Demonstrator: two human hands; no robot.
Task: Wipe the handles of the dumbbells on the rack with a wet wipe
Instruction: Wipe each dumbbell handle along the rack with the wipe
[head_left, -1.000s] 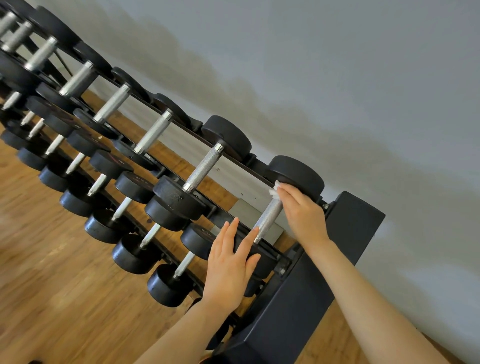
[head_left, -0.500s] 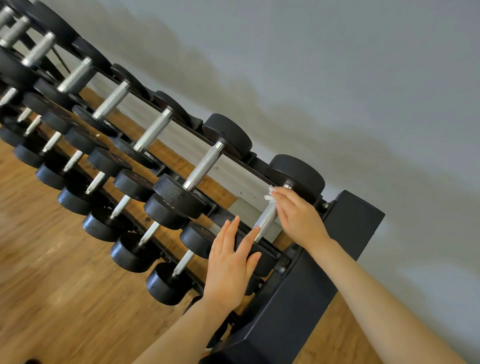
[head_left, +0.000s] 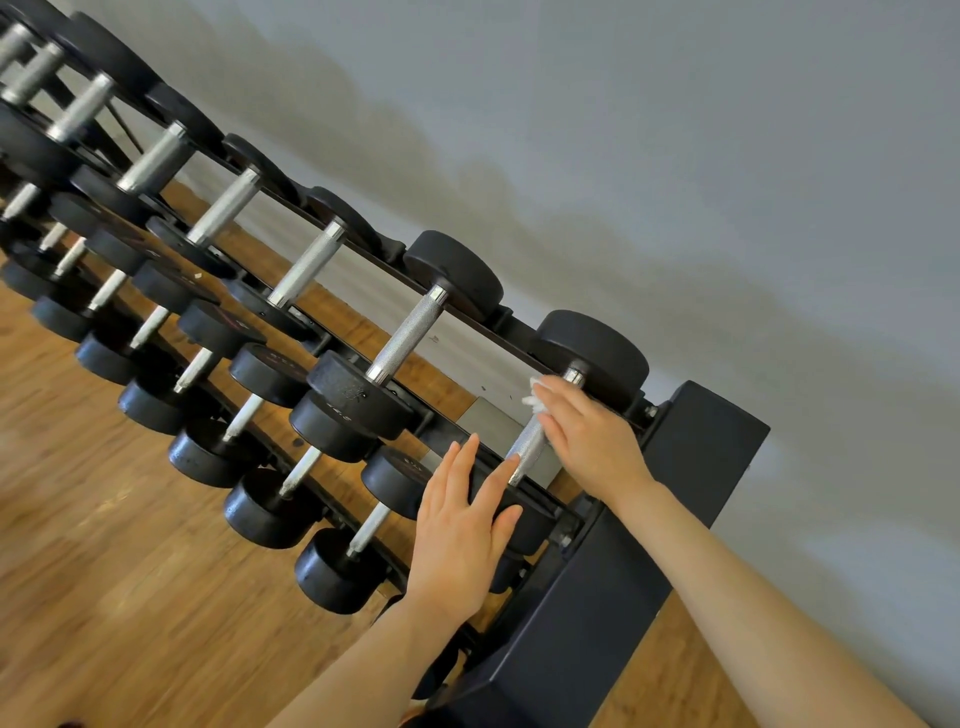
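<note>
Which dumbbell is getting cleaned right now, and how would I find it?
Find the black rack against the grey wall and follow its top row to the end nearest the person. The last dumbbell there is the one. Unlike its neighbours' bare handles, its silver handle has the right hand wrapped round it with a white wipe, while the left hand rests on its near weight.

Two hands (head_left: 457, 540); one wet wipe (head_left: 535, 397); one rack (head_left: 597, 623); dumbbells (head_left: 410, 332) too many to count.

Open gaps between dumbbell handles (head_left: 408, 332)
</note>
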